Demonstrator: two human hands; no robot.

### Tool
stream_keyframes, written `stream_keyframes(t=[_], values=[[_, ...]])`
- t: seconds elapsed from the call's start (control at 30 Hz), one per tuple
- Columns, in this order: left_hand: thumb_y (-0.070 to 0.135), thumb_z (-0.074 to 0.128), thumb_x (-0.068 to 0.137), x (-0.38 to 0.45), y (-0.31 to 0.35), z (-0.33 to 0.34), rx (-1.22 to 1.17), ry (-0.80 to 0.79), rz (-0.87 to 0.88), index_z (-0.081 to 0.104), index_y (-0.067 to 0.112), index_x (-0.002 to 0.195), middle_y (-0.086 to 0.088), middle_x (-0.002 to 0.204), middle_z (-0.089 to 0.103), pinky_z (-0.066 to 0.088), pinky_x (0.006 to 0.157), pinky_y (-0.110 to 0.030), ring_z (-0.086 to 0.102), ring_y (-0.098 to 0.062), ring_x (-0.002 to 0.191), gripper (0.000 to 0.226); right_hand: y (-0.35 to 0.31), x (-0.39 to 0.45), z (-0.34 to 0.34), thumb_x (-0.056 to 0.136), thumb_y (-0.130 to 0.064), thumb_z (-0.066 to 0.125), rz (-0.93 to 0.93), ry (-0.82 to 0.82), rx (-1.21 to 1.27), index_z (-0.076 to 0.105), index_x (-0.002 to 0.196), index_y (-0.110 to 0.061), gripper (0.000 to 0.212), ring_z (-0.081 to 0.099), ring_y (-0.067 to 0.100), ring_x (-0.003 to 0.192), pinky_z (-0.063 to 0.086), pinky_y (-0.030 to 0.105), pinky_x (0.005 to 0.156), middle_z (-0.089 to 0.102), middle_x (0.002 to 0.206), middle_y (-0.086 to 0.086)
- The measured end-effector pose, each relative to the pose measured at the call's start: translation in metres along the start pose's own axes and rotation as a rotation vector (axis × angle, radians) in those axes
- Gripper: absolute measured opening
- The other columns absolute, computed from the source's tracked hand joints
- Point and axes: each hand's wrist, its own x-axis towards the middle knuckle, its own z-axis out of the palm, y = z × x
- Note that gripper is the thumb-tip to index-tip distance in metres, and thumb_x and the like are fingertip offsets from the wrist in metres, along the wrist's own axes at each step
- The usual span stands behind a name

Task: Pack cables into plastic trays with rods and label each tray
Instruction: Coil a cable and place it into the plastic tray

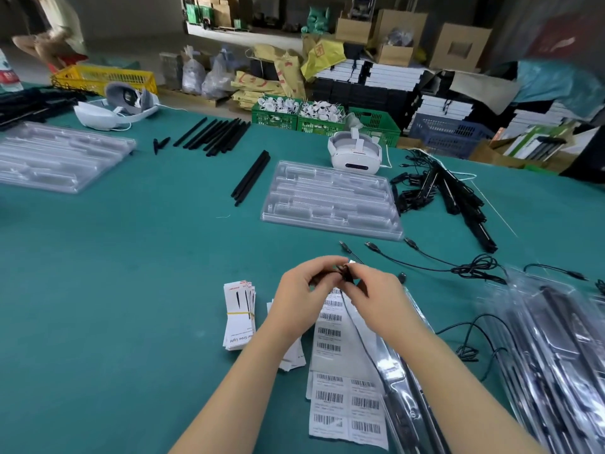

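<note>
Both hands, left hand [302, 286] and right hand [373, 290], pinch a black cable [343, 273] above the label sheet [330, 335]. Likely bundling it; next, seat it in the empty tray [330, 199] beyond.

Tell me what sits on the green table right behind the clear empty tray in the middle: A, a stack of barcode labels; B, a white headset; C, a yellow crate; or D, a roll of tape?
B: a white headset rests on the table just past the far edge of the empty clear tray, while both hands work nearer the camera.
</note>
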Motion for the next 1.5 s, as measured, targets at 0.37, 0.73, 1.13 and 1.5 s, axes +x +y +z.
stream_keyframes(t=[0.37,0.73,1.13,1.5], values=[[0.011,0.064,0.095,0.003,-0.009,-0.001,0.404,0.165,0.037,0.07,0.024,0.098,0.017,0.095,0.065,0.036,0.083,0.0,0.057,0.002,0.093,0.014,0.024,-0.005,-0.007,0.1,-0.021,0.054,0.085,0.216,0.121,0.062,0.092,-0.018,0.012,0.055,0.008,0.063,0.042,0.024,0.058,0.066,0.071,-0.007],[0.005,0.068,0.092,-0.001,-0.001,-0.002,0.251,0.331,0.212,0.076,0.018,0.102,0.015,0.098,0.072,0.05,0.088,-0.017,0.066,-0.004,0.099,0.018,0.026,-0.011,0.004,0.097,-0.026,0.061,0.122,0.143,0.208,0.062,0.093,-0.024,0.005,0.067,-0.003,0.067,0.049,0.015,0.063,0.071,0.076,-0.01],[0.0,0.071,0.083,-0.009,-0.01,0.021,0.587,0.15,0.386,0.079,0.011,0.096,-0.002,0.086,0.073,0.054,0.069,-0.041,0.065,-0.027,0.077,0.019,0.033,-0.006,0.015,0.103,-0.009,0.045,0.429,0.13,0.882,0.06,0.098,-0.013,0.017,0.068,0.018,0.061,0.059,0.031,0.064,0.073,0.085,0.003],[-0.018,0.07,0.062,-0.009,-0.025,0.03,0.864,-0.018,0.523,0.075,0.013,0.114,-0.009,0.096,0.068,0.048,0.065,-0.037,0.062,-0.028,0.077,0.061,0.029,-0.016,0.017,0.1,-0.028,0.057,0.455,0.155,0.953,0.065,0.101,-0.006,0.023,0.074,0.021,0.079,0.059,0.025,0.068,0.077,0.087,0.007]])
